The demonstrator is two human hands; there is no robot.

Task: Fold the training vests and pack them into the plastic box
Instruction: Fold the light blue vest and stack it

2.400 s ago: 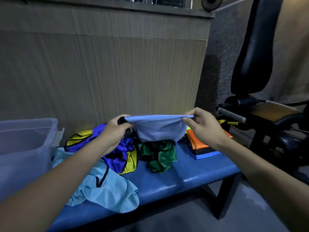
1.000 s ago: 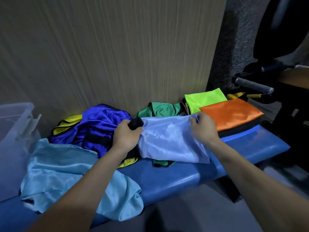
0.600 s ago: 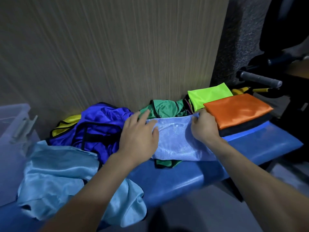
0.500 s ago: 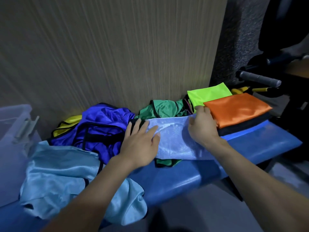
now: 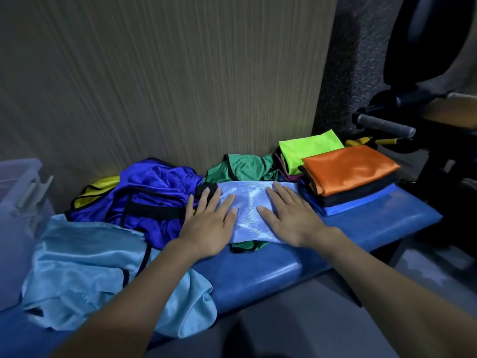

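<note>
My left hand (image 5: 209,228) and right hand (image 5: 290,218) lie flat, fingers straight and slightly spread, pressing on the folded vest (image 5: 249,210). The folded vest is a pale blue, shiny strip with a fine mesh sheen; its long axis runs left to right along the worktop (image 5: 258,275), roughly parallel to the wall panel (image 5: 167,78) behind. Its left end, where a black trim shows, lies under my left fingers; its right end touches the stack (image 5: 348,182). The strip rests partly on the green vest (image 5: 242,169), whose crumpled cloth shows both behind it and under its near edge.

To the left lies the royal blue vest (image 5: 154,195), bunched, with black trim, over a yellow vest (image 5: 100,187) of which only an edge shows. Nearer me and further left, the light blue vest (image 5: 85,270) lies spread and wrinkled, its lower part draped over the front edge of the worktop. The stack at the right holds folded pieces: orange on top, dark and blue layers beneath. A lime vest (image 5: 309,148), folded, lies just behind it by the wall.

The box (image 5: 18,197), translucent plastic, stands at the far left, cut off by the frame edge. Dark gym equipment (image 5: 426,99) stands at the right, beyond the end of the worktop.
</note>
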